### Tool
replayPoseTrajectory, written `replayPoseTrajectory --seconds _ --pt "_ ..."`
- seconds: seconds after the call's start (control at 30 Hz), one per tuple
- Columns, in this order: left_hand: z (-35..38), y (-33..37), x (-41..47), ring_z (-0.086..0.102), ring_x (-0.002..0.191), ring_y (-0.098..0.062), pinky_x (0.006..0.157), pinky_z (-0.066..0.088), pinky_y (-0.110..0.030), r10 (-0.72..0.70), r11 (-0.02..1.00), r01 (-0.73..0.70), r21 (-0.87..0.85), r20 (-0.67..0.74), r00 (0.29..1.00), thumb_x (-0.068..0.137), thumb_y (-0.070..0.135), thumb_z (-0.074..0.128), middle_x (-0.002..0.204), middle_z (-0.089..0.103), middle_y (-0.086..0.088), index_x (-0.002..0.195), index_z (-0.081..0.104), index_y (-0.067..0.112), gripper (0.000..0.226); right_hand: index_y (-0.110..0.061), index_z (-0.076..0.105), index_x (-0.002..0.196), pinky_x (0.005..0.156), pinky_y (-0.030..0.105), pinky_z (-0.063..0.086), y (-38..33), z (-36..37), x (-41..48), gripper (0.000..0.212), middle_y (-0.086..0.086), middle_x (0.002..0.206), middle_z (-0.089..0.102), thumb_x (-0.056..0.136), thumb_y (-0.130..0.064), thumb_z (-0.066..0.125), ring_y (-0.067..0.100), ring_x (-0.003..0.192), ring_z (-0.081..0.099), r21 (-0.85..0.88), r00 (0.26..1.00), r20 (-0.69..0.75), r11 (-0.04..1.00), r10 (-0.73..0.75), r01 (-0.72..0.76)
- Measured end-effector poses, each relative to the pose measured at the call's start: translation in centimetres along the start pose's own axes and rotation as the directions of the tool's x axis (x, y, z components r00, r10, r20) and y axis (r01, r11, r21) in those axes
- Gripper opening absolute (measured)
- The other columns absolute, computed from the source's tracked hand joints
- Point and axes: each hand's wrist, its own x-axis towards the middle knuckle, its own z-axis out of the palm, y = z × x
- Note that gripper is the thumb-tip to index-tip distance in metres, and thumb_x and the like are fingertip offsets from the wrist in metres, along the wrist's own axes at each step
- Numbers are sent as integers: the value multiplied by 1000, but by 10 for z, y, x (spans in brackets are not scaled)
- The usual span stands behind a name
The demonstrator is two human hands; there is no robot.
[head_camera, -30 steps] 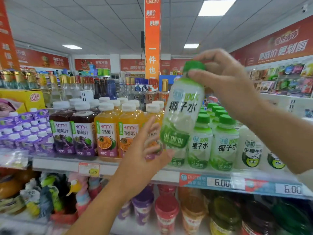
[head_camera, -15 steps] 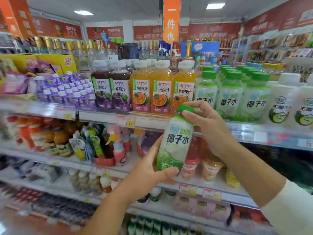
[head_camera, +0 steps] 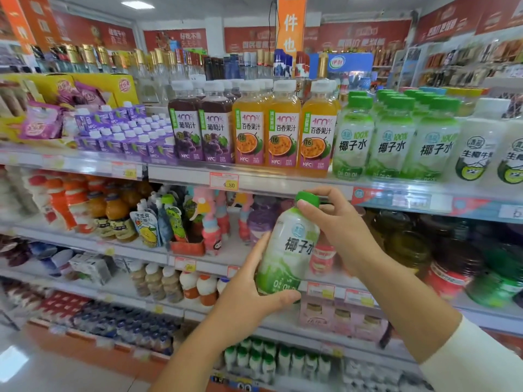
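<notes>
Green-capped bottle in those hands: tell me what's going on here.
A person in a shop holds a coconut water bottle in both hands. The left hand grips its lower end; the right hand holds the green cap. Matching bottles stand on the upper shelf, beside orange juice bottles.

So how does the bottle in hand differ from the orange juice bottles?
The held bottle has a green cap; the orange juice bottles have white caps. The held bottle is whitish, the orange juice bottles deep orange. The held bottle tilts between left hand and right hand; the orange juice bottles stand upright. Both carry labels.
</notes>
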Motion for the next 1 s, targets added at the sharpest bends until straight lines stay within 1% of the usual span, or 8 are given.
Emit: replayPoseTrajectory --seconds 0.13,0.27,0.4,0.47,0.6,0.7,0.87,1.0 --pt "4 -3 -4 57 116 5 96 54 -30 19 997 -13 76 -77 997 71 43 86 141 37 34 142 15 64 103 -27 63 99 70 39 56 6 5 -2 16 6 100 69 86 -28 72 20 84 70 40 996 -77 999 36 -33" --pt "-10 -14 -4 65 111 -7 83 57 -27 -93 976 95 -198 17 996 71 34 88 132 59 16 147 28 45 97 -19 61 102 57 32 51 7 7 -8 13 9 98 68 90 -14 64 17 73 68 311 998 -38 950 46 -33" --pt "-15 -20 -5 69 104 -33 77 59 -35 -147 862 214 -459 177 973 80 22 75 121 69 -11 135 50 16 61 -16 54 111 72 44 40 11 9 -12 16 13 112 71 97 -11 52 29 90 67 423 996 88 905 16 -51" --pt "-12 -19 -7 71 99 -23 77 59 -32 -128 927 146 -345 76 989 83 20 76 115 71 -2 131 52 24 54 -18 55 112 71 43 42 12 10 -14 15 10 111 71 99 -12 50 29 91 65 410 994 106 909 25 -67" --pt "-3 -21 -11 56 108 7 82 52 -15 37 993 -8 115 -249 968 79 34 81 128 52 24 139 35 48 77 -18 57 108 53 36 54 13 13 -21 13 2 90 73 95 -18 60 18 67 68 194 999 -38 981 35 -27" --pt "1 -25 -14 52 109 11 82 50 -13 95 981 -42 191 -277 956 74 38 84 128 47 24 133 32 55 80 -13 58 106 50 34 55 16 16 -24 16 2 88 74 92 -15 64 18 69 70 216 995 -99 976 30 -8" --pt "-15 -21 -16 63 102 6 77 53 -16 -96 989 86 -121 -80 992 70 41 85 117 63 23 130 43 48 74 -12 57 107 44 26 48 18 18 -26 14 5 91 73 94 -6 58 18 67 67 335 999 -50 942 11 6" --pt "-20 -24 -17 69 105 -29 73 56 -31 -145 915 174 -365 106 984 71 35 82 113 72 -5 129 54 22 66 -8 53 115 38 25 44 19 21 -27 18 5 85 71 97 -5 50 16 60 64 410 999 22 911 34 -40"
